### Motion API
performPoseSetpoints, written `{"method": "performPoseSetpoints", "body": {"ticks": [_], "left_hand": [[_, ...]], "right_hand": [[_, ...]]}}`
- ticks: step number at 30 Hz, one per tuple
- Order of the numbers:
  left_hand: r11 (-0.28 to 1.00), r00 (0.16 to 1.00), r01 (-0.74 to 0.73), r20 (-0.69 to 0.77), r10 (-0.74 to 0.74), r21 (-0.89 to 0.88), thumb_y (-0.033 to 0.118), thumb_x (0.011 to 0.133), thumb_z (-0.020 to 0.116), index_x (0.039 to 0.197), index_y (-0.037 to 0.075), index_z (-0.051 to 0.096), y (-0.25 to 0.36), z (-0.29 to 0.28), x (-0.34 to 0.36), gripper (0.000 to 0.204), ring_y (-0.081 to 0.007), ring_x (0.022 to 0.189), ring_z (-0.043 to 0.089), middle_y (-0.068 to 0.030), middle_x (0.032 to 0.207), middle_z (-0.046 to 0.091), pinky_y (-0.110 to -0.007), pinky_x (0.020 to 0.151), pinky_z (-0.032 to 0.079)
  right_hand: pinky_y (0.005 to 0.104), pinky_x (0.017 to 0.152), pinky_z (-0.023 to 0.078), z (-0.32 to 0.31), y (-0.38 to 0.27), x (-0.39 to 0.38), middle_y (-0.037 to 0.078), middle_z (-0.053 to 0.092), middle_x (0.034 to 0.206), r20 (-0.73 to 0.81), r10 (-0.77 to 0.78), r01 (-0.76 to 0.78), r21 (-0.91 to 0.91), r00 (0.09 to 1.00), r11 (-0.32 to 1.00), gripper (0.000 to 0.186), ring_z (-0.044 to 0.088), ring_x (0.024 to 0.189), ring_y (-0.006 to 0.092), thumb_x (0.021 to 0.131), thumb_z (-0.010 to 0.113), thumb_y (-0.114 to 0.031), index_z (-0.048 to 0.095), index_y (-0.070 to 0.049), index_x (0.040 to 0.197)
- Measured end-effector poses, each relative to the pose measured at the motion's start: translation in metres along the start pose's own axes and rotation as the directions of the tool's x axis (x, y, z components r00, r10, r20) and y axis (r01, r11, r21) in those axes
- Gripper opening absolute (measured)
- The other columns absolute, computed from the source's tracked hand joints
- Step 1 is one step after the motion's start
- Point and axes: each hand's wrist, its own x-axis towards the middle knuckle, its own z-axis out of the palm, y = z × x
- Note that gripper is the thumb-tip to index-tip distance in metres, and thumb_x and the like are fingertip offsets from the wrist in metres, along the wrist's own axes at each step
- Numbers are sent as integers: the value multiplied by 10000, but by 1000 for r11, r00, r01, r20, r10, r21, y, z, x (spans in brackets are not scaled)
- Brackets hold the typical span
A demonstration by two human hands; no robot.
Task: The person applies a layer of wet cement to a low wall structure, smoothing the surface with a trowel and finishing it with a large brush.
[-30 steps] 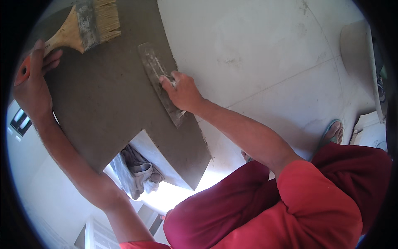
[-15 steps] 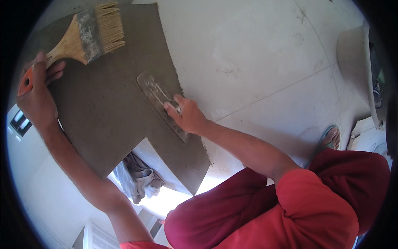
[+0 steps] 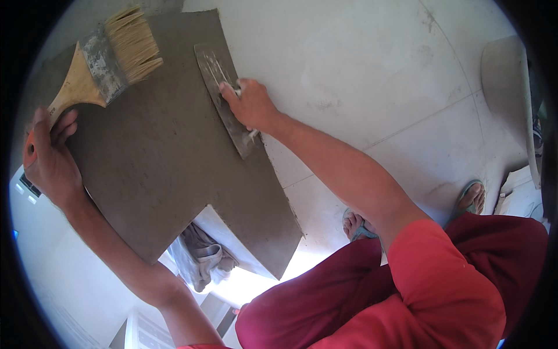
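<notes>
My left hand [image 3: 53, 163] is closed round the handle of a wide paintbrush [image 3: 87, 75], held up at the upper left with its pale bristles pointing up and right. The orange handle end shows beside my palm. My right hand [image 3: 254, 106] grips a flat rectangular plastering trowel [image 3: 215, 75] by its handle. The trowel's long blade lies on the wet grey mortar surface [image 3: 157, 151], along its right edge. Faint streaks and small pits mark the mortar. My right fingers partly hide the trowel handle.
White tiled surface [image 3: 360, 75] borders the mortar on the right. A notch in the mortared piece shows grey cloth [image 3: 203, 253] beyond it. A large pale tub [image 3: 507, 93] stands at the far right. My sandalled feet [image 3: 469, 198] are at the lower right.
My right hand has slid the trowel up along the mortar's right edge. My left hand and the brush have shifted slightly left and down. Another sandalled foot has come into view.
</notes>
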Motion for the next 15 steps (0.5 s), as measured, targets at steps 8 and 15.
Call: {"method": "performPoseSetpoints", "body": {"ticks": [8,15], "left_hand": [[991,989,119,-82,-124,-63,147,988,703,983,-60,665,1,6,-4,211,-241,761,749,-113,898,678,-283,697,582],[991,996,89,-24,-91,-102,190,999,703,994,-40,665,-9,-6,0,233,-210,762,745,-111,896,682,-260,689,570]], "right_hand": [[509,756,545,25,19,-8,308,656,781,-38,-328,321,-131,944,938,603,707,740,386,1025,600,-435,589,166,982],[453,612,562,-15,-43,47,259,670,725,58,-25,24,12,998,1000,579,683,578,324,1039,577,-420,610,157,989]]}}
